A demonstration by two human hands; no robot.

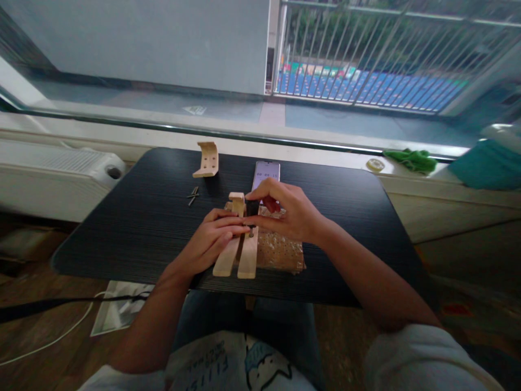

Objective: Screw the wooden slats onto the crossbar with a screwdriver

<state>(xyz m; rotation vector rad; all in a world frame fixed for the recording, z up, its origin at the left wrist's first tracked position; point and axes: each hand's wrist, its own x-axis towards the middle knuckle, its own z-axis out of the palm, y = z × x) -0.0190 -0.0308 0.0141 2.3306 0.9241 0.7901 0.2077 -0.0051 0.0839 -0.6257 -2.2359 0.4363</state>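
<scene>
My left hand (211,239) lies flat on a pale wooden assembly of two parallel slats (238,258), pressing it onto a cork mat (280,250). My right hand (285,214) pinches a short black tool (252,209) held upright over the right slat, its tip at a small screw (251,233). A small wooden upright block (237,202) rises at the far end of the slats.
A dark table (142,228) carries a curved wooden piece with holes (207,159), loose screws (193,195) and a phone (266,174). A white radiator sits left, a windowsill with green cloth (411,159) and a tape roll (375,164) right.
</scene>
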